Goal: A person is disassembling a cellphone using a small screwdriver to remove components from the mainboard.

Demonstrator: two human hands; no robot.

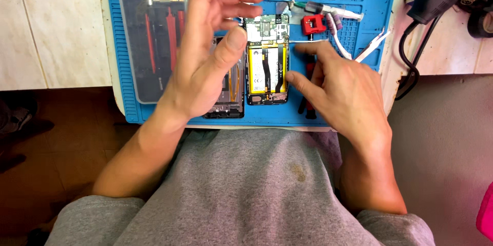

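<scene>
Head view, looking straight down: an opened phone [266, 60] lies flat on the blue mat [359, 30], near the mat's front edge and about midway along it, its back off, battery and circuit board showing. Left hand [205, 56] is raised over the mat, just left of the phone, fingers spread loosely and thumb bent in, holding nothing, palm turned towards the phone. Under it lies a dark phone frame [226, 105], mostly hidden by the hand, right beside the opened phone. Right hand [341, 89] sits low at the phone's right side, open and holding nothing: the forefinger points left across the mat towards the phone's upper right edge, and a lower fingertip comes up against the phone's right edge, though contact is hard to judge. Partly beneath this hand is a dark tool with red handles [306, 105], down by the mat's front edge.

Over at the mat's left end, a clear box [149, 45] holds red-handled tools. Towards the mat's back right, a small red holder [313, 23] stands just beyond the phone's top corner, with a syringe [334, 11] behind it and white tweezers [372, 45] angled near the mat's right edge. A black cable [411, 66] loops off the desk's right side.
</scene>
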